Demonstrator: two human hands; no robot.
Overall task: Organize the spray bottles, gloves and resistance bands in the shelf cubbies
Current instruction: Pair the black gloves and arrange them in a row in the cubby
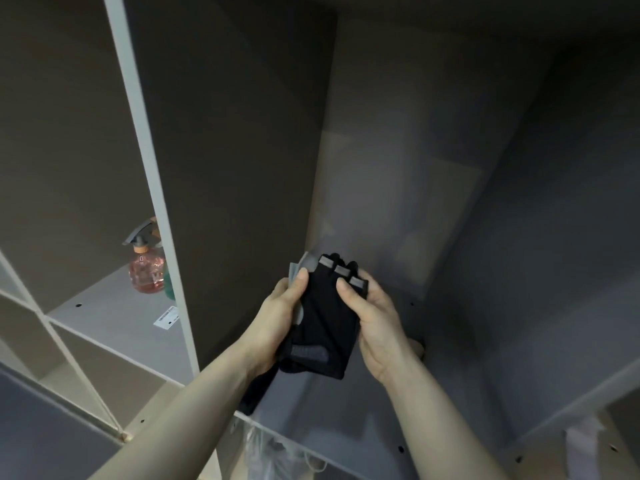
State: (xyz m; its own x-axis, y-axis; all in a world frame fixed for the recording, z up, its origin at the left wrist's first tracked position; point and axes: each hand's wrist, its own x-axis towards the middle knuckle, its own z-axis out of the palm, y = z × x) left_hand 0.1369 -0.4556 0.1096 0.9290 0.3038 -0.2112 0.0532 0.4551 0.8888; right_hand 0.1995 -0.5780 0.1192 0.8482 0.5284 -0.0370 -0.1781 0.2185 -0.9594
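Note:
Both my hands reach into the middle shelf cubby (346, 410) and hold black fingerless gloves (325, 320) with grey finger bands. My left hand (280, 323) grips their left edge, thumb on top. My right hand (374, 320) grips the right side, thumb pressing on the fingers. A grey part of a second glove shows behind the black one. A dark strap hangs below my left wrist. In the cubby to the left stands a pink spray bottle (147, 268) with a grey trigger; something green stands behind it, mostly hidden by the divider.
A white vertical divider (156, 202) separates the two cubbies. A white label (167, 317) lies on the left cubby floor. Lower cubbies open at the left and below, where a clear plastic bag (266, 459) shows. Another cubby lies at the right.

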